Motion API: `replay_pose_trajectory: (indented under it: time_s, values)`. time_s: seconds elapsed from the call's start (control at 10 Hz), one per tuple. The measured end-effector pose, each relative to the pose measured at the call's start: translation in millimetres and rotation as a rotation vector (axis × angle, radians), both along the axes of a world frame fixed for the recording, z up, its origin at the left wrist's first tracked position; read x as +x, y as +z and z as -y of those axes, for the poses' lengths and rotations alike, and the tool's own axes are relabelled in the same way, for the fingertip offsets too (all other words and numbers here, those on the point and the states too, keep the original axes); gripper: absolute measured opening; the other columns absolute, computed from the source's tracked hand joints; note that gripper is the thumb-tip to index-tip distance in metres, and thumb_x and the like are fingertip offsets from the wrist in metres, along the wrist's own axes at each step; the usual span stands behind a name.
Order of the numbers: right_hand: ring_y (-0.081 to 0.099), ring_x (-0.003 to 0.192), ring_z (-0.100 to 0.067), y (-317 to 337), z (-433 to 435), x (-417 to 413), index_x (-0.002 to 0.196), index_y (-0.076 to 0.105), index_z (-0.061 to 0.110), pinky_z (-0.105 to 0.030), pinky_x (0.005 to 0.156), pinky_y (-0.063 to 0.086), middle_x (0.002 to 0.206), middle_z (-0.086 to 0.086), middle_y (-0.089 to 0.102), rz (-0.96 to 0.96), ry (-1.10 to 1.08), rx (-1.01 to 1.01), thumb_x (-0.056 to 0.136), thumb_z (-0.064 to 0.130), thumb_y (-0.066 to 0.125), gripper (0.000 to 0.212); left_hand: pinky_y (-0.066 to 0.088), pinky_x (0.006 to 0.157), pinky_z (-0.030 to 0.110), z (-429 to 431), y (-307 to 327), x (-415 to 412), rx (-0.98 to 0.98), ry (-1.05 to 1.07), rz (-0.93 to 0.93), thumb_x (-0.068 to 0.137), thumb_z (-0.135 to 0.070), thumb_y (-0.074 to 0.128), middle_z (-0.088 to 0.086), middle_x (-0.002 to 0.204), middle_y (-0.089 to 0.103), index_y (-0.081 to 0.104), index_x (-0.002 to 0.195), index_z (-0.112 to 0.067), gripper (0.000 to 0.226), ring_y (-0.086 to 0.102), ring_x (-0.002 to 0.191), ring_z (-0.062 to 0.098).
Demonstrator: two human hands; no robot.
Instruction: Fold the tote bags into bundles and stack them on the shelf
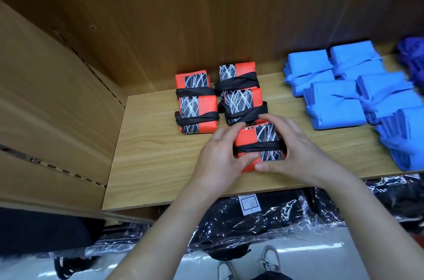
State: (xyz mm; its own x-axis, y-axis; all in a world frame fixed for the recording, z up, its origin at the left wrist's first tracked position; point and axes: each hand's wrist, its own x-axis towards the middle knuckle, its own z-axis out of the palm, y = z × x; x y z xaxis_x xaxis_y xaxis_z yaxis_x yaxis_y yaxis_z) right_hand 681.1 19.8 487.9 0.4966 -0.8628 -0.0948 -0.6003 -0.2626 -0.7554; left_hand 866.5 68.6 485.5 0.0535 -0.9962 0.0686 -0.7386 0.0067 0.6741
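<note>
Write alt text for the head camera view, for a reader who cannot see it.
A left hand and right hand grip a red-and-black tote bundle on a wooden shelf, in front of similar bundles. Blue bundles lie to the right.

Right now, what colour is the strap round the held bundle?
Black: the strap crosses an orange bundle; head view shows it best.

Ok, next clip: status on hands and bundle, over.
Left hand and right hand both grip one red tote bundle, down on the shelf. Four red bundles behind and left, blue bundles to the right. Nothing in the way.
</note>
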Motion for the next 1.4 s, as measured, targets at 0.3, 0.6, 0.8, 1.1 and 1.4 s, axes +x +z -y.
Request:
replay_pose_trajectory:
  time_s: [0.3, 0.6, 0.8, 1.1, 1.4]
  values:
    - [0.051, 0.116, -0.009, -20.5, -0.1, 12.0, 0.137, 0.052, 0.03, -0.027, 0.099, 0.041, 0.12, 0.011, 0.053, 0.178, -0.212, -0.14, 0.083, 0.043, 0.07, 0.058, 0.046, 0.098, 0.036, -2.3, 4.7, 19.5, -0.07, -0.088, 0.168, 0.084, -0.046, 0.069, -0.008, 0.126, 0.051, 0.05, 0.139, -0.027, 0.061, 0.049, 0.116, 0.012]
    - [0.048, 0.118, -0.008, -22.0, -9.8, 28.4, 0.144, 0.04, 0.022, -0.026, 0.099, 0.04, 0.128, 0.006, 0.052, 0.133, -0.25, -0.291, 0.082, 0.063, 0.058, 0.076, 0.038, 0.105, 0.033, -1.9, 11.7, 25.5, -0.023, -0.06, 0.38, 0.077, -0.06, 0.068, -0.01, 0.139, 0.042, 0.038, 0.145, -0.031, 0.08, 0.034, 0.126, 0.012]
    - [0.047, 0.121, -0.005, -19.6, -10.3, 17.1, 0.143, 0.038, 0.03, -0.03, 0.101, 0.043, 0.129, 0.014, 0.044, 0.217, -0.229, -0.192, 0.08, 0.067, 0.058, 0.076, 0.036, 0.1, 0.027, -7.3, 8.2, 21.1, -0.127, -0.047, 0.345, 0.073, -0.054, 0.075, -0.008, 0.138, 0.039, 0.041, 0.142, -0.034, 0.079, 0.035, 0.121, 0.013]
    - [0.052, 0.114, -0.011, -21.5, -15.5, 8.4, 0.139, 0.046, 0.028, -0.038, 0.1, 0.044, 0.124, 0.009, 0.058, 0.149, -0.228, -0.192, 0.09, 0.055, 0.049, 0.057, 0.038, 0.104, 0.034, -7.1, 2.7, 12.4, -0.1, -0.071, 0.332, 0.078, -0.053, 0.07, -0.006, 0.143, 0.038, 0.036, 0.147, -0.031, 0.08, 0.035, 0.127, 0.016]
    - [0.05, 0.118, -0.012, -14.9, -33.3, 3.1, 0.141, 0.043, 0.026, -0.04, 0.102, 0.043, 0.124, 0.008, 0.056, 0.155, -0.34, -0.169, 0.089, 0.054, 0.05, 0.059, 0.033, 0.107, 0.022, -16.1, 3.0, 23.6, -0.186, -0.028, 0.105, 0.082, -0.042, 0.072, -0.009, 0.137, 0.047, 0.047, 0.141, -0.025, 0.066, 0.042, 0.127, 0.007]
